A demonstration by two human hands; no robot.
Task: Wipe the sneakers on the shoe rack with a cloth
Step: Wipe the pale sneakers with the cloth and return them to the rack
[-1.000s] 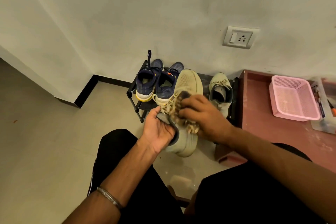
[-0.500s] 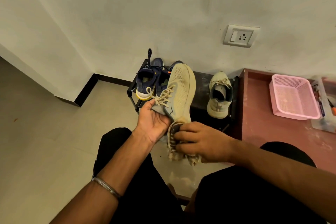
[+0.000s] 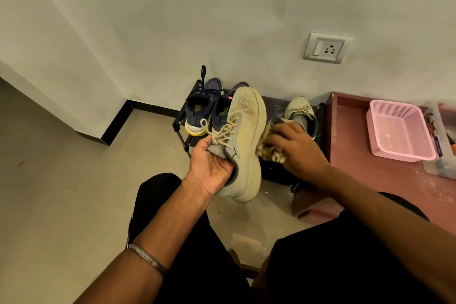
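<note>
1. The left hand (image 3: 212,168) grips the beige sneaker (image 3: 243,136) at its collar, holding it raised in front of the shoe rack (image 3: 272,106), toe toward the wall.
2. The right hand (image 3: 299,148), fingers curled, presses a fringed cloth (image 3: 267,148) against the sneaker's right side.
3. On the rack sit a navy pair (image 3: 199,113) at its left end and the matching beige sneaker (image 3: 299,112) at its right end.
4. A pink basket (image 3: 399,128) lies right of the rack.

A black rack (image 3: 182,118) is seen at frame centre, bearing navy shoes (image 3: 198,112) and a beige sneaker (image 3: 299,111). At right, a pink basket (image 3: 399,128) is borne by a reddish platform (image 3: 350,155).
</note>
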